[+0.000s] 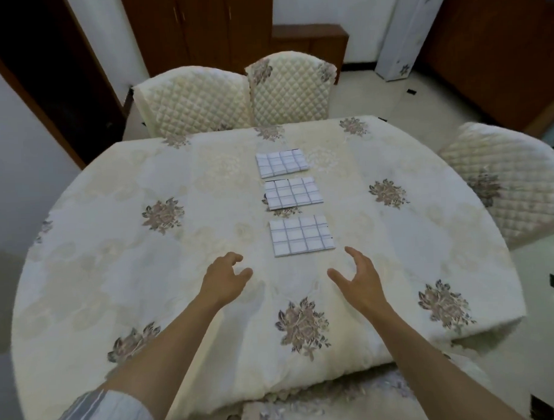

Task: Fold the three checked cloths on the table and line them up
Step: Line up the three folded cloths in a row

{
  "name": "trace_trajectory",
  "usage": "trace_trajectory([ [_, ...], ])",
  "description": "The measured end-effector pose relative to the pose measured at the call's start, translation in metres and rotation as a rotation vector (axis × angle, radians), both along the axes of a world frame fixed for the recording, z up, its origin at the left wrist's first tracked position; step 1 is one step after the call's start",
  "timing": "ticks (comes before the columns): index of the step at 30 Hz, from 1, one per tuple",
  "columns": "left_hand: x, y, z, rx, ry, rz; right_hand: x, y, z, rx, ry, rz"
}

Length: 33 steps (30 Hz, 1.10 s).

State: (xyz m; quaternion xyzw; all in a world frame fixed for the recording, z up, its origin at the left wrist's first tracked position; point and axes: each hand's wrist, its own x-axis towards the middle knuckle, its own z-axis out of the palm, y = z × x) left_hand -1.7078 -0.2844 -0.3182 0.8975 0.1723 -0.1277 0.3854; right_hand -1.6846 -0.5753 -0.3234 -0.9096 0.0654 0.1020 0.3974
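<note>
Three white checked cloths lie folded into small rectangles in a column down the middle of the table (98, 247). The far cloth (281, 163) sits near the back edge, the middle cloth (293, 193) just in front of it, and the near cloth (301, 235) closest to me. Small gaps separate them. My left hand (224, 279) hovers just left of and below the near cloth, fingers loosely curled, holding nothing. My right hand (356, 277) hovers to the right of and below it, fingers spread and relaxed, also empty. Neither hand touches a cloth.
A cream tablecloth with flower patterns covers the table. Two quilted chairs (199, 99) (292, 86) stand at the far side and a third chair (500, 177) at the right. Dark wooden cabinets (200, 27) line the back wall.
</note>
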Motion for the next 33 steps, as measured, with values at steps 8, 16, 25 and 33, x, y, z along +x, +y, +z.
trace_trajectory([
  [8, 0.03, -0.023, -0.007, -0.098, 0.049, -0.005, 0.015, -0.011, -0.003, -0.023, 0.093, -0.058],
  [16, 0.07, -0.051, -0.023, -0.214, 0.079, 0.249, 0.091, -0.025, -0.022, 0.13, 0.198, -0.039],
  [25, 0.111, -0.07, -0.056, -0.364, 0.142, 0.492, 0.152, -0.016, -0.036, 0.216, 0.29, -0.177],
  [33, 0.123, -0.092, -0.064, -0.293, 0.157, 0.502, 0.165, -0.01, -0.044, 0.237, 0.314, -0.131],
])
